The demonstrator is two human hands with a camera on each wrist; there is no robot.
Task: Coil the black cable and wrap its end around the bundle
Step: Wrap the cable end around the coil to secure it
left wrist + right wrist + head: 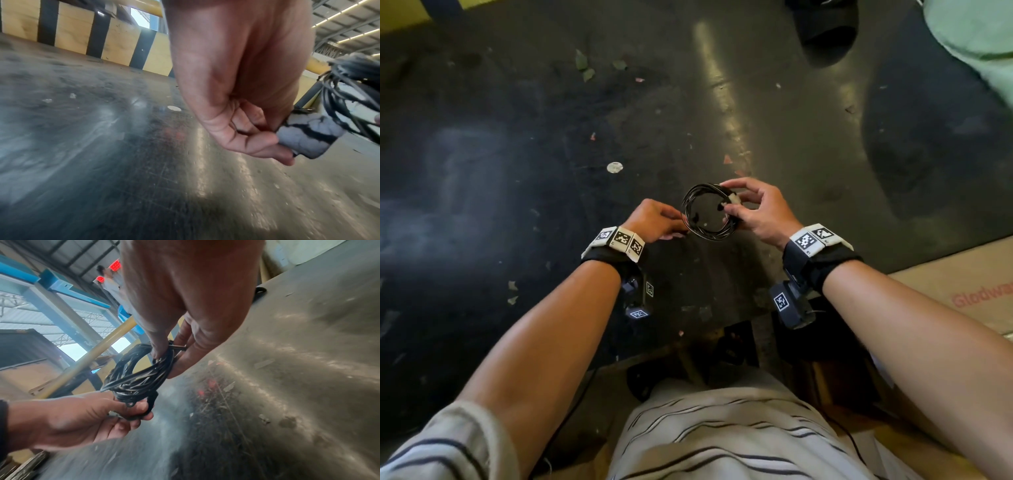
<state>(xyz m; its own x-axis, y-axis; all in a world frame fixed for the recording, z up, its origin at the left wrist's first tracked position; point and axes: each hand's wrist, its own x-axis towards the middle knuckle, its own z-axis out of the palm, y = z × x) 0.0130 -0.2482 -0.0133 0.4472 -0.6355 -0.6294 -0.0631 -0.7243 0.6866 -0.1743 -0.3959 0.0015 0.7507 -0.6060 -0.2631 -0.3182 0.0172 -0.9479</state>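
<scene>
Thin black cable (709, 212), coiled in a round multi-loop ring, is held in the air over the dark scuffed tabletop (517, 154) between both hands. Head view: the left hand (655, 221) has its fingers curled at the ring's left edge, and the right hand (758, 210) pinches the right edge together with a small whitish piece (734, 199). White marker-tag wristbands sit on both wrists. Paper scraps, a few green leaves (585, 66) and a round white disc (614, 167) are scattered on the surface; a brown cardboard box (962, 291) lies at the right edge.

Left wrist view: only here the left hand (236, 89) shows its fingers curled round a pale grey cylindrical lump with black streaks (310, 138); loose cable strands (345, 91) hang blurred beside it. A yellow and black striped wall (82, 35) stands behind.

Right wrist view: the right hand (185, 305) pinches the coil's top with thumb and fingers closed on the strands (135, 374). The left hand (72, 421) grips the coil's bottom, fingers wrapped under the bundle. The strands look glossy and slightly tangled. A yellow pipe (92, 356) and a blue steel frame (61, 293) stand behind, and the palm blocks most of the upper view.
</scene>
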